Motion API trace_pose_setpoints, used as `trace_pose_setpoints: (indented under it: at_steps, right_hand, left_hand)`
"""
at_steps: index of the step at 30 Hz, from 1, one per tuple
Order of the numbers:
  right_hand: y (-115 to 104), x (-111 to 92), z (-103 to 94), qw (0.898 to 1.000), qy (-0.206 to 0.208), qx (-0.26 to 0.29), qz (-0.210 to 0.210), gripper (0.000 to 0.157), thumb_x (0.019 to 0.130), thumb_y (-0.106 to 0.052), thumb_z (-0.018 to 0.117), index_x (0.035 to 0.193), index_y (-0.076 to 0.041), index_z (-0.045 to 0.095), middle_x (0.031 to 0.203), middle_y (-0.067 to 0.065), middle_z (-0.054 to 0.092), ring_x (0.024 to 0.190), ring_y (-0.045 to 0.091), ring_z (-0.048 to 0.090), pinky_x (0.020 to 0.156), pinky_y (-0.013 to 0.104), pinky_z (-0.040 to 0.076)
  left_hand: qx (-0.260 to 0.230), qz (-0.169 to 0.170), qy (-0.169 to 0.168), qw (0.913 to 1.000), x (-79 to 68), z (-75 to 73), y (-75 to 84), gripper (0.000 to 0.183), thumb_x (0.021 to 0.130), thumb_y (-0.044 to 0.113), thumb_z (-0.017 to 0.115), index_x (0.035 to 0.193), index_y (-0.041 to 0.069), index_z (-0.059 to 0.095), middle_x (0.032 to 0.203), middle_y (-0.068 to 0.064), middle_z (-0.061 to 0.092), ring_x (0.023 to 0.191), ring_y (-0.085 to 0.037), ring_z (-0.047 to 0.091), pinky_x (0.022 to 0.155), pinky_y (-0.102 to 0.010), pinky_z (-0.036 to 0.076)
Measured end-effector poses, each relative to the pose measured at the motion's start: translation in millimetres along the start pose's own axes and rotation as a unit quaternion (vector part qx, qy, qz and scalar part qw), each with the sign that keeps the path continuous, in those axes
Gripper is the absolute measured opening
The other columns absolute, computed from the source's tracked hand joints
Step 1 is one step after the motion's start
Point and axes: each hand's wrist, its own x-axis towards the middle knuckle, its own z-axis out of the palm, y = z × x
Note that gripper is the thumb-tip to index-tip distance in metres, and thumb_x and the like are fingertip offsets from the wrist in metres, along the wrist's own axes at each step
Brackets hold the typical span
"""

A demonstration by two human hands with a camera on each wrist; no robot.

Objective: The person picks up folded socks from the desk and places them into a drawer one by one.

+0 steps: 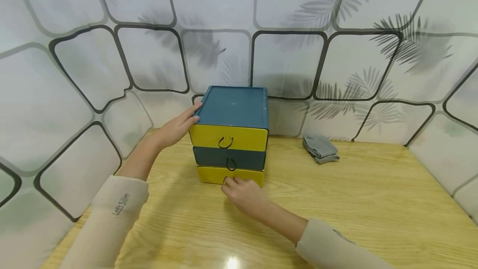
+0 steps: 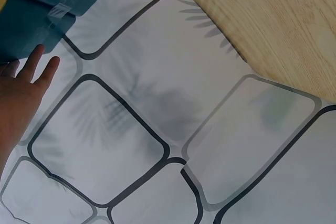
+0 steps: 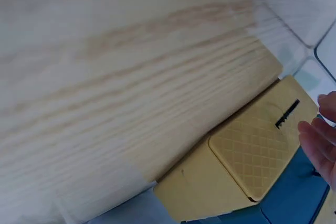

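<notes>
A small stacked drawer unit [image 1: 239,105] stands on the table against the patterned wall. It has a blue top, a yellow upper drawer [image 1: 203,136], a dark blue middle drawer [image 1: 209,157] and a yellow bottom drawer [image 1: 209,174], each with a black loop handle. My left hand [image 1: 177,128] rests its fingers on the unit's upper left edge. In front of the bottom drawer, my right hand [image 1: 246,196] has its fingers loosely bent beside the loop handle [image 3: 287,114]. The right wrist view shows that loop uncovered, with the fingertips close to it.
A folded grey cloth [image 1: 320,148] lies on the wooden table [image 1: 336,202] to the right of the unit. Wall covering with dark outlines and leaf prints [image 1: 287,65] surrounds the table's back and sides.
</notes>
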Motion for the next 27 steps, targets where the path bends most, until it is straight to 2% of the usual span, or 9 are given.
trace_pose_setpoints:
  at_steps: [3, 6, 11, 18, 21, 27]
  right_hand:
    - [-1, 2, 5.6, 0.999, -0.028, -0.017, 0.006, 0.01, 0.086, -0.004, 0.061, 0.087, -0.012, 0.067, 0.086, 0.0, 0.06, 0.053, 0.009, 0.049, 0.036, 0.016, 0.028]
    - [-1, 5, 10.6, 0.999, -0.04, -0.033, 0.004, 0.01, 0.083, -0.004, 0.064, 0.085, -0.013, 0.068, 0.083, -0.002, 0.06, 0.05, 0.007, 0.045, 0.035, 0.016, 0.025]
    - [-1, 8, 15.6, 0.997, -0.053, -0.057, 0.004, 0.011, 0.084, -0.004, 0.065, 0.081, -0.014, 0.069, 0.077, -0.004, 0.06, 0.049, 0.006, 0.043, 0.036, 0.016, 0.024]
    - [-3, 9, 17.9, 0.995, -0.052, -0.074, 0.029, 0.013, 0.086, -0.005, 0.062, 0.077, -0.014, 0.065, 0.079, -0.002, 0.062, 0.049, 0.007, 0.044, 0.035, 0.017, 0.023]
    - [-4, 9, 18.3, 0.994, -0.063, -0.081, 0.038, 0.014, 0.085, -0.006, 0.063, 0.074, -0.015, 0.065, 0.078, -0.002, 0.063, 0.049, 0.007, 0.044, 0.034, 0.017, 0.022]
    - [-3, 8, 20.1, 0.993, -0.077, -0.087, 0.032, 0.013, 0.085, -0.006, 0.062, 0.078, -0.014, 0.07, 0.078, -0.002, 0.062, 0.053, 0.008, 0.049, 0.034, 0.018, 0.024]
  left_hand:
    - [-0.001, -0.005, 0.003, 1.0, -0.5, 0.6, -2.2, 0.058, 0.101, 0.041, 0.023, 0.15, 0.018, 0.002, 0.153, -0.005, 0.0, 0.137, -0.029, 0.004, 0.106, -0.053, 0.01]
    - [-0.003, -0.002, 0.005, 1.0, -0.9, 0.4, -2.5, 0.058, 0.101, 0.042, 0.023, 0.15, 0.018, 0.002, 0.152, -0.005, 0.0, 0.137, -0.029, 0.004, 0.106, -0.053, 0.01]
    - [-0.012, 0.006, 0.01, 0.9999, -0.3, -0.3, -2.1, 0.059, 0.101, 0.042, 0.024, 0.15, 0.018, 0.003, 0.152, -0.005, 0.001, 0.137, -0.028, 0.004, 0.106, -0.052, 0.01]
    - [-0.013, 0.008, 0.011, 0.9998, 0.2, 0.2, -1.8, 0.059, 0.101, 0.042, 0.024, 0.15, 0.016, 0.004, 0.153, -0.005, 0.001, 0.137, -0.027, 0.004, 0.106, -0.052, 0.01]
    - [-0.014, 0.006, 0.008, 0.9998, -0.3, 1.0, -0.6, 0.058, 0.101, 0.041, 0.024, 0.15, 0.016, 0.004, 0.152, -0.004, 0.0, 0.137, -0.026, 0.004, 0.107, -0.051, 0.01]
    - [-0.016, 0.004, 0.006, 0.9999, -0.1, 1.6, -0.7, 0.058, 0.101, 0.04, 0.024, 0.15, 0.016, 0.003, 0.153, -0.004, -0.001, 0.137, -0.026, 0.003, 0.107, -0.051, 0.01]
